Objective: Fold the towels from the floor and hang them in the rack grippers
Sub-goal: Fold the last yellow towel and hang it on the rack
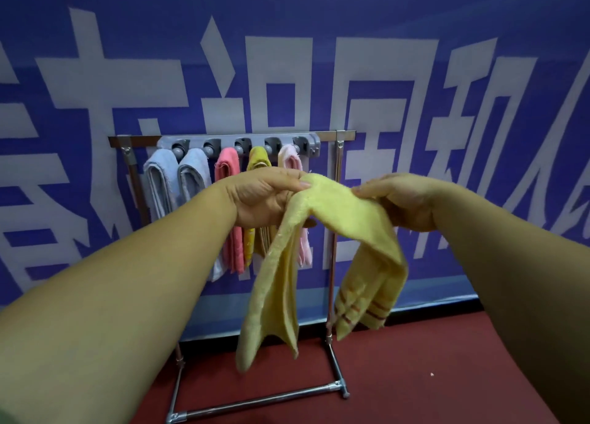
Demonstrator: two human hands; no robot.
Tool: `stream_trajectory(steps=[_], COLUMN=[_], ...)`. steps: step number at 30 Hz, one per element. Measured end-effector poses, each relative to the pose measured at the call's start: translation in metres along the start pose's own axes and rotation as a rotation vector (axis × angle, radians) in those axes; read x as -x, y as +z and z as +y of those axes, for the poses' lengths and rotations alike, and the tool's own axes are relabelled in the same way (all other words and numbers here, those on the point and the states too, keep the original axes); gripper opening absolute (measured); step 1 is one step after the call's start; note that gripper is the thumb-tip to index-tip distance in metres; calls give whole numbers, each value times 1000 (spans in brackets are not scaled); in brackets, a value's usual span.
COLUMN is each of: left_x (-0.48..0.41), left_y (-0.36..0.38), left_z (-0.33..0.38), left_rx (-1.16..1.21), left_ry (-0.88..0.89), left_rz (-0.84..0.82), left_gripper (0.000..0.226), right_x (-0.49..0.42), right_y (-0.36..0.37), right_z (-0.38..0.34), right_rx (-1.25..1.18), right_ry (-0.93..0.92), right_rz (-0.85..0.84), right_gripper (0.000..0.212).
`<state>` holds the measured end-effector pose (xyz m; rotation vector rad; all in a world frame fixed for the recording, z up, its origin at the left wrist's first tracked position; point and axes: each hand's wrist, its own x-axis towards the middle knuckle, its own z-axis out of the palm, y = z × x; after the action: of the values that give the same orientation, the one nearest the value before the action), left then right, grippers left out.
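Observation:
I hold a yellow towel (344, 219) with brown stripes at one end in front of the rack. My left hand (265, 200) pinches its upper left part between thumb and fingers. Over to the right, my right hand (402, 200) grips the towel's upper edge. Both ends of the towel hang down. Behind it stands a metal rack (332, 264) with a grey gripper bar (239, 142). Folded towels hang from the grippers: two light blue (162, 181), one pink (228, 168), one yellow (258, 158) and one pale pink (289, 157).
A blue banner with large white characters (287, 72) covers the wall behind the rack. The floor is dark red carpet (431, 375). The rack's base bar (255, 401) runs along the floor near me.

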<state>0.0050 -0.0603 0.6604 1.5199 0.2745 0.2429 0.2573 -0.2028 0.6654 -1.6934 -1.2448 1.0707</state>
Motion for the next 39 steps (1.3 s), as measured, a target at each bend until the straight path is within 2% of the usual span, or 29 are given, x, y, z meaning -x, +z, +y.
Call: stream_trajectory(steps=[2, 5, 7, 10, 14, 18, 23, 26, 30, 33, 39], left_x=[-11, -28, -40, -58, -79, -102, -135, -156, -181, -193, -200], left_y=[12, 25, 28, 21, 6, -12, -30, -44, -61, -71, -88], left_z=[3, 8, 9, 8, 4, -7, -4, 6, 18, 29, 48], left_rx=[17, -49, -101, -121, -120, -129, -136, -168, -311, -441, -510], left_ry=[25, 19, 9, -6, -40, -98, -87, -30, 27, 31, 63], left_rz=[-33, -48, -29, 36, 84, 65, 147, 250, 400, 449, 543], left_gripper=[29, 13, 16, 40, 20, 21, 20, 15, 18, 21, 22], right_x=[-6, -17, -23, -32, -51, -68, -103, -124, -155, -180, -214], right_y=[4, 9, 12, 16, 5, -15, -36, -50, -65, -67, -61], right_z=[13, 21, 19, 15, 15, 14, 4, -9, -24, -34, -57], right_rx=[-27, -67, -129, -226, -316, -390, -305, -229, -163, -173, -146], right_ry=[15, -23, -75, -156, -199, -163, -198, -198, -223, -250, -289], right_rz=[-25, -95, -97, -39, 18, -22, 2, 69, 130, 104, 63], right_gripper=[53, 72, 68, 59, 39, 36, 28, 22, 20, 21, 20])
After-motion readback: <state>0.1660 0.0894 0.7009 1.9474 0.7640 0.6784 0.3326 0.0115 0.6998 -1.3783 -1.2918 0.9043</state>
